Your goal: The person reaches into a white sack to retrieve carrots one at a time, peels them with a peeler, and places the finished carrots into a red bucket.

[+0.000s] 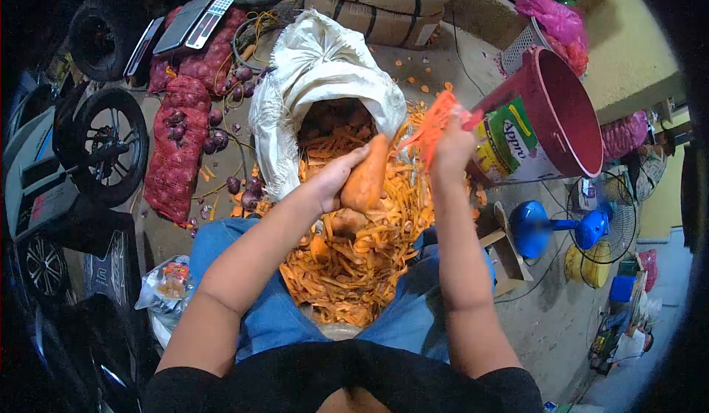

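My left hand is closed around a large peeled-looking carrot, held upright at a slight tilt above a heap of orange peelings. To its right, my right hand is raised and smeared by motion. It grips a red-handled tool that looks like a peeler, with bright orange strips blurred beside it. An open white woven sack lies just beyond the carrot, with peelings and darker roots at its mouth. The heap lies between my knees.
A red bucket tilts on its side at the right, near a blue fan. Red net bags of onions lie left, with a scale on top. Motorbike wheels stand further left. Cardboard boxes are at the back.
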{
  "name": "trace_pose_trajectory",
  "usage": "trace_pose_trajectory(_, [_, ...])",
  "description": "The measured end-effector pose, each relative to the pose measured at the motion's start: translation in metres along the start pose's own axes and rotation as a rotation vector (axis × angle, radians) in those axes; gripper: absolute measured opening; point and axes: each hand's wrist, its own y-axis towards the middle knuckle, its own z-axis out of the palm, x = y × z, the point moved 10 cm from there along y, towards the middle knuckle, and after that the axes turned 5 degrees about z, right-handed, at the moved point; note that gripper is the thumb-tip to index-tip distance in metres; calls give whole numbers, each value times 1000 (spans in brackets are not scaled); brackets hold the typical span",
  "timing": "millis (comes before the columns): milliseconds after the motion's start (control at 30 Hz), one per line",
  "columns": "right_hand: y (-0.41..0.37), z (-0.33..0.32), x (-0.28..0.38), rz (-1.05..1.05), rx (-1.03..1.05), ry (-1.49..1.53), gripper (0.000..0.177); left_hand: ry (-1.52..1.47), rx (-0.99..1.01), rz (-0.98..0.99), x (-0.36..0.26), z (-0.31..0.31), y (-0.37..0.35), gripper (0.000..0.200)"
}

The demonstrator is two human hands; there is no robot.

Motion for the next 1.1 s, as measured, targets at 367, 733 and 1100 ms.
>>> trace_pose_trajectory(367, [16, -22, 5, -263, -200, -526, 23, 305, 79, 39, -1, 29, -20, 33])
trace_pose_trajectory(733, [-57, 46, 4, -198, 286, -408, 20, -82, -49, 124, -9, 0, 5, 41])
trace_pose_trajectory(1100, [-7, 6, 16, -156, 34, 21, 22, 75, 93, -6, -3, 10, -2, 36])
